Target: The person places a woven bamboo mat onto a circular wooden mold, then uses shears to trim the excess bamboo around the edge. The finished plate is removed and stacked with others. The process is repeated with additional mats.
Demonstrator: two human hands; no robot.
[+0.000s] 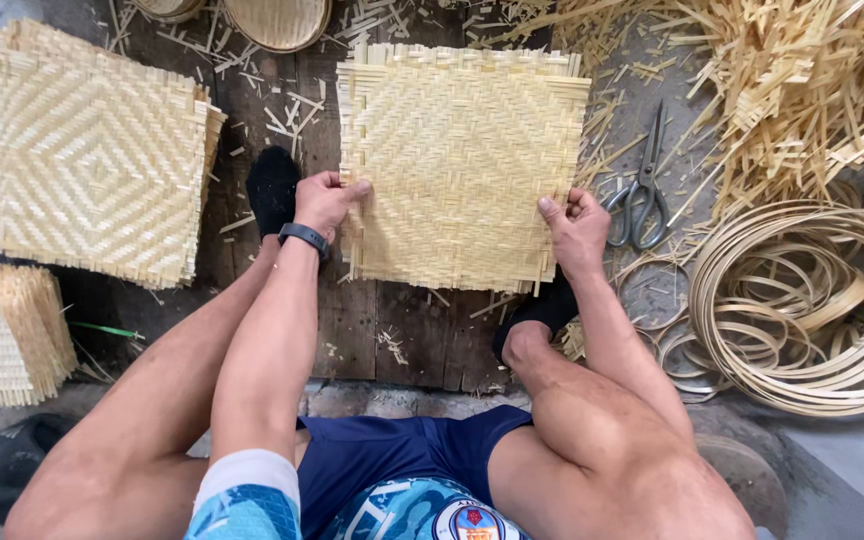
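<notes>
Down on the dark wooden floor boards, between the two black-socked feet, a square woven bamboo mat is laid flat, and it looks pretty much woven through already: the diamond pattern is filled in right across, so the weaving itself is judged to be mostly done. What seems left is the edges, since loose strip ends are sticking out all round, especially along the near and left sides. The mat is held at both lower corners. The left hand is curled at the left edge near the bottom, fingers folded narrow with the thumb pressed onto the weave; a dark band is worn on that wrist. The right hand is closed loosely at the right edge, thumb laid on top of the mat, the other fingers tucked in, so whether strips are pinched underneath can't be told. Just beside that hand, a pair of scissors is left lying untouched on the floor. Coiled bamboo hoops are piled to the right, a heap of loose bamboo strips is spread behind them, and a stack of finished mats is set well off to the left.
</notes>
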